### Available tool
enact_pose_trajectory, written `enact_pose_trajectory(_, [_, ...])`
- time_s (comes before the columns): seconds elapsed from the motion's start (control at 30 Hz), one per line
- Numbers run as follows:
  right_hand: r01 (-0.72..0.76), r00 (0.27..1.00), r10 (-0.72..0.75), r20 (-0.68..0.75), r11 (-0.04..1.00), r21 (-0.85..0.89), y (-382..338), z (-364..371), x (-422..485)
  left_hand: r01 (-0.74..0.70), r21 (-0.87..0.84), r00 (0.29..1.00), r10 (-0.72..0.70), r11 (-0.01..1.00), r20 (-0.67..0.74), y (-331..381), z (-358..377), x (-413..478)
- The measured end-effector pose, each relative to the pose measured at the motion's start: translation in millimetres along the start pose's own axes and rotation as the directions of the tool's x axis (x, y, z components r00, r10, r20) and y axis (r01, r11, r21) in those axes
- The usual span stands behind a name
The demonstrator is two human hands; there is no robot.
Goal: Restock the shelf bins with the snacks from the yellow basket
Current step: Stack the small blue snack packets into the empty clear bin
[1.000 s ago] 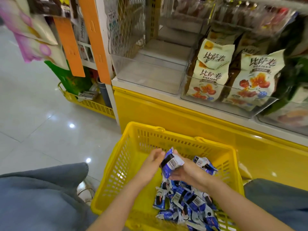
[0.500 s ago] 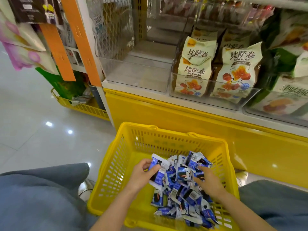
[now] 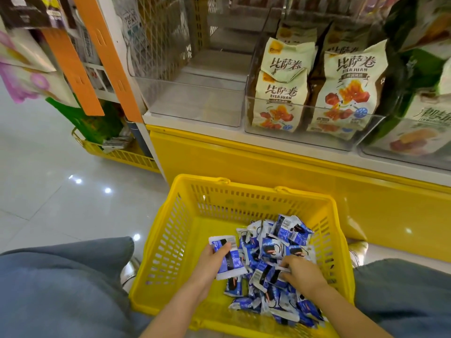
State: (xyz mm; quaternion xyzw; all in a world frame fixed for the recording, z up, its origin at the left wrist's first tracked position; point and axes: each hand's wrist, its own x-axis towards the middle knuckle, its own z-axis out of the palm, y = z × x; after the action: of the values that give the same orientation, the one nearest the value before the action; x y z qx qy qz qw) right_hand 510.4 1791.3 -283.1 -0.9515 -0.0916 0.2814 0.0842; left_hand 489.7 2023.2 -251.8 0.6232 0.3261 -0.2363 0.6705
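A yellow basket point(image 3: 170, 215) sits on the floor between the person's knees, just below the shelf, probably so packets can be lifted straight up. Above it, far and slightly left, a clear shelf bin point(image 3: 195, 103) looks the likely place for them. In the basket, the left hand point(image 3: 212, 264) grips one blue snack packet point(image 3: 230, 261), thumb across its face. Right of it lies the heap of blue snacks point(image 3: 275, 250). The right hand point(image 3: 303, 273) reaches into the heap, fingers bent onto packets; whether it grips any cannot be told. Far right, cream bags point(image 3: 349, 89) fill another bin.
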Motion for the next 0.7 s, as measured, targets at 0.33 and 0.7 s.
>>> enact_pose_trajectory(0.33, [0.421, 0.847, -0.239, -0.476, 0.846, 0.326, -67, -43, -28, 0.19, -0.215, 0.974, -0.156, 0.958, 0.164, -15, 14, -5])
enact_pose_trajectory(0.7, [0.211, 0.946, -0.107, -0.306, 0.92, 0.331, -21, -18, -19, 0.103, -0.37, 0.987, -0.048, 0.923, 0.156, -6, 14, -9])
